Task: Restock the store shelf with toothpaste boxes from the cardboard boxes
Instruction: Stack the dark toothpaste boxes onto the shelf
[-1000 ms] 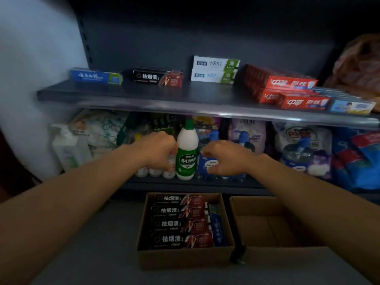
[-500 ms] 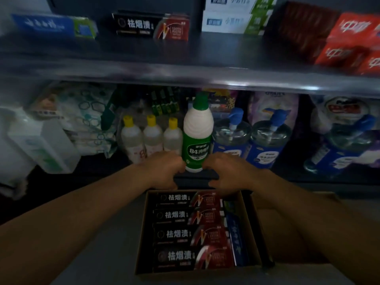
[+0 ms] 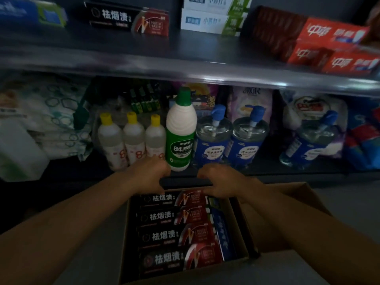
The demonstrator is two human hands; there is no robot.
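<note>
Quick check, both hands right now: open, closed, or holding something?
Left hand: fingers curled, holding nothing visible.
Right hand: fingers curled over the top black toothpaste box; grip cannot be told.

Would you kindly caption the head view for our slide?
Both hands, left and right, reach the farthest black-and-red toothpaste box in the open brown cardboard box.

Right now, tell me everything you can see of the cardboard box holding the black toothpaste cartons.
The cardboard box is plain brown, open-topped, on the floor below the lower shelf. Four black-and-red toothpaste cartons lie flat in a row inside, with blue cartons on edge along their right. Both hands hover at its far end, the left hand and right hand curled just above the farthest carton; contact is unclear. A second cardboard box adjoins its right side.
</note>
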